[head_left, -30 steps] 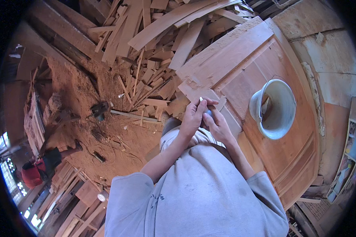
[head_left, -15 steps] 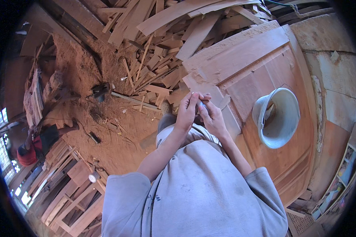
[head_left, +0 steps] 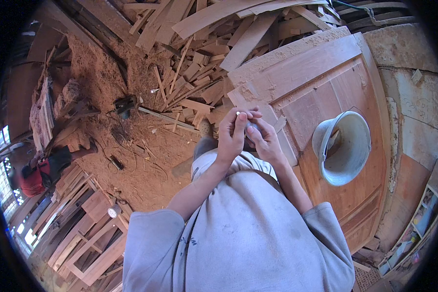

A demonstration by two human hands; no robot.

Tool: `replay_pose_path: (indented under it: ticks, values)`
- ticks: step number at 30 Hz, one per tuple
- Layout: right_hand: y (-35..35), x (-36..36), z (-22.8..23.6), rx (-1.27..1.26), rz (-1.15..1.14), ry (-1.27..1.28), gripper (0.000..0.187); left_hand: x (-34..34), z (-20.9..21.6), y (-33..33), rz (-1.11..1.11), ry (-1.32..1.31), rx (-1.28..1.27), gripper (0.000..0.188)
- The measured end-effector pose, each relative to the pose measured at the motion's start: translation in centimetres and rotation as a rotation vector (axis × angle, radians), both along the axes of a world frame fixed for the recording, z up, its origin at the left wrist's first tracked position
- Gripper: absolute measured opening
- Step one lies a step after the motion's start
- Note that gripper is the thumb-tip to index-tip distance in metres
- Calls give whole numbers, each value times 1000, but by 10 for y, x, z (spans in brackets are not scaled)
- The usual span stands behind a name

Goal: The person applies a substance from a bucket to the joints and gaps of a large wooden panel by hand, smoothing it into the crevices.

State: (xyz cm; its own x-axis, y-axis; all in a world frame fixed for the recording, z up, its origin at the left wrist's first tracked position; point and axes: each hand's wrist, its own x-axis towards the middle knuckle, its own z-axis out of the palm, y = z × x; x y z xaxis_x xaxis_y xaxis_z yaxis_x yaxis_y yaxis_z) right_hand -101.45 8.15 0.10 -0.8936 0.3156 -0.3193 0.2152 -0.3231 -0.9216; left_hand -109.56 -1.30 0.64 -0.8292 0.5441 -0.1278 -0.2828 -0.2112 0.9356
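Observation:
My hands are together in front of my waist, fingers curled in toward each other. My left hand [head_left: 231, 138] is closed, with a small white tip [head_left: 238, 113] showing at the end of its thumb. Against it rests my right hand [head_left: 265, 141], also closed, its thumb bent inward. Something small and bluish grey [head_left: 251, 127] shows between the two hands; fingers cover most of it, so its kind is unclear. To the right of my hands a wooden panel door [head_left: 316, 117] lies flat, and a whitish bucket [head_left: 364, 141] sits tipped on it with something pale inside.
Offcuts [head_left: 199, 73] lie heaped ahead. Sawdust [head_left: 151, 165] covers the floor at left, with a dark tool [head_left: 125, 106] on it. A person in red [head_left: 36, 177] bends at far left, near stacked wooden frames [head_left: 90, 243]. A shelf [head_left: 413, 233] stands at lower right.
My hands stay together, with the fingers shifted slightly and the white tip showing more plainly. The scene has moved a little in view; the person at left has changed posture.

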Motion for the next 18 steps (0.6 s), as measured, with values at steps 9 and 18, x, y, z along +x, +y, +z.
replay_pose_path:
  ticks: [9,18]
  values:
    - [0,-5,18,505,-21,73,27,2,2,4,22,-296,124,31]
    - [-3,-1,16,409,-6,51,27,6,9,0,43,-106,61,29]
